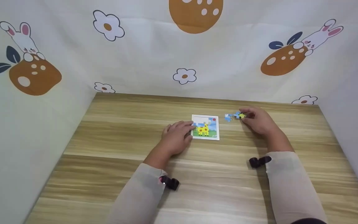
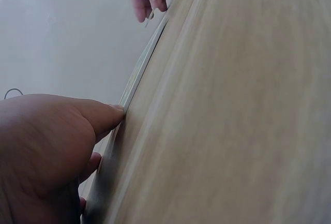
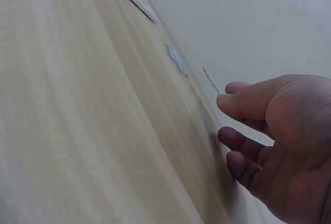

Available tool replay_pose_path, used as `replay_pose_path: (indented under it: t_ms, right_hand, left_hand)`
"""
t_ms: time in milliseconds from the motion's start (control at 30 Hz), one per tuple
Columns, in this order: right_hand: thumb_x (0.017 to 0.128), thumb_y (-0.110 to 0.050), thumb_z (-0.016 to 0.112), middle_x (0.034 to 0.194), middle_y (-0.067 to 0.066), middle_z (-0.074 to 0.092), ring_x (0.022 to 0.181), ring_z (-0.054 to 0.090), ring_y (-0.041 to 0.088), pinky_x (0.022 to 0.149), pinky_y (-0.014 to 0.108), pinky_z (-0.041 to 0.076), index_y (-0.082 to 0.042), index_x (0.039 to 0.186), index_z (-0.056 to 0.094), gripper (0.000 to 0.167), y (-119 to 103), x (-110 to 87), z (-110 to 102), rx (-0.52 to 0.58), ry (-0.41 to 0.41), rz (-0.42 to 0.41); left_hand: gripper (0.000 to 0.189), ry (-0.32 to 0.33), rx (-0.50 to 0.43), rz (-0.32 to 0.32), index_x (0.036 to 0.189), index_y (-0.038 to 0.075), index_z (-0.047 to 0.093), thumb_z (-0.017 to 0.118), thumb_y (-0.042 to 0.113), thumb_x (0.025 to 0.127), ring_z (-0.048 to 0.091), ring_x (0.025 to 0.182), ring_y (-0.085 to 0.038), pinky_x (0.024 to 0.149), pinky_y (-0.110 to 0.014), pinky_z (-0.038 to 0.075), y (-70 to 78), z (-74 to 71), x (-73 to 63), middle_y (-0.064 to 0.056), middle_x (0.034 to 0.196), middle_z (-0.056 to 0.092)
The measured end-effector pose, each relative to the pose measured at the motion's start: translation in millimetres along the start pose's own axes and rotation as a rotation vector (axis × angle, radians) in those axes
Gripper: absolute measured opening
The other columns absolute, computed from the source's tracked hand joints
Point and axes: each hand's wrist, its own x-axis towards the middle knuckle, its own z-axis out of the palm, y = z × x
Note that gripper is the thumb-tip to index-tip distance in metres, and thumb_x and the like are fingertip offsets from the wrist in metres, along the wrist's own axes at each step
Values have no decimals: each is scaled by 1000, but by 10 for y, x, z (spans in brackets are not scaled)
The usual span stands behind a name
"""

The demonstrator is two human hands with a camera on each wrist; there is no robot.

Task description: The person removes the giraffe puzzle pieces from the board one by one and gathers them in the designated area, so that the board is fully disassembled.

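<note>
A small square giraffe puzzle board (image 1: 214,133) with a white border lies on the table. My left hand (image 1: 176,138) rests at its left side, fingers straight over the edge; in the left wrist view the thumb (image 2: 111,113) touches that edge. To the right, my right hand (image 1: 259,121) pinches a blue and yellow puzzle piece (image 1: 239,115) between thumb and fingertips. The right wrist view shows this piece (image 3: 210,80) edge-on, raised off the wood. Another blue puzzle piece (image 1: 228,117) lies on the table between the board and the right hand.
The wood-grain table (image 1: 120,133) ends at a white cloth wall (image 1: 144,62) printed with rabbits, flowers and orange fruit. Similar pale walls stand at the left and right. Black wrist cameras (image 1: 170,183) are strapped over the grey sleeves.
</note>
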Motion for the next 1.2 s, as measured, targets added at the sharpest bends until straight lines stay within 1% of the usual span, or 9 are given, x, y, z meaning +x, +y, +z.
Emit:
replay_pose_path:
  t_ms: [233,433,567,833,1033,1200]
  right_hand:
    - [104,-8,66,146,23,64,136,59,42,119,59,44,-4,148,63,44,50,22,19,0,-14,-15]
    - [104,-8,67,148,24,64,139,59,43,120,58,45,-3,147,63,43,76,25,19,11,-30,5]
    - [104,-8,67,148,24,64,139,59,42,119,58,45,-3,146,64,42,74,29,19,15,-36,2]
    - [104,-10,67,150,23,63,140,59,42,120,58,46,-4,148,62,44,85,27,18,16,-32,11]
    - [105,-13,67,151,23,63,141,58,42,121,58,44,-3,149,60,46,40,12,11,26,-40,33]
    - [105,-19,68,153,18,62,143,57,39,120,55,45,-8,152,59,50,-66,23,48,69,-31,78]
  left_hand:
    - [50,-3,1,-6,161,39,47,55,37,112,24,167,-20,135,-63,11,5,-7,-2,19,175,34]
    - [50,-1,0,-9,161,39,47,55,37,112,24,167,-20,135,-63,11,3,-1,4,19,175,33]
    - [50,-3,-2,-12,161,39,47,55,37,112,23,167,-20,135,-63,11,8,-2,8,19,175,33]
    - [50,0,2,-11,161,39,47,55,37,112,24,167,-20,135,-63,11,15,5,14,18,174,34]
    - [49,2,-4,-9,160,39,48,55,36,112,24,167,-21,135,-63,11,20,-1,12,18,174,35]
    - [49,2,-10,-11,160,38,49,55,37,112,24,167,-21,135,-63,10,17,1,8,18,174,35]
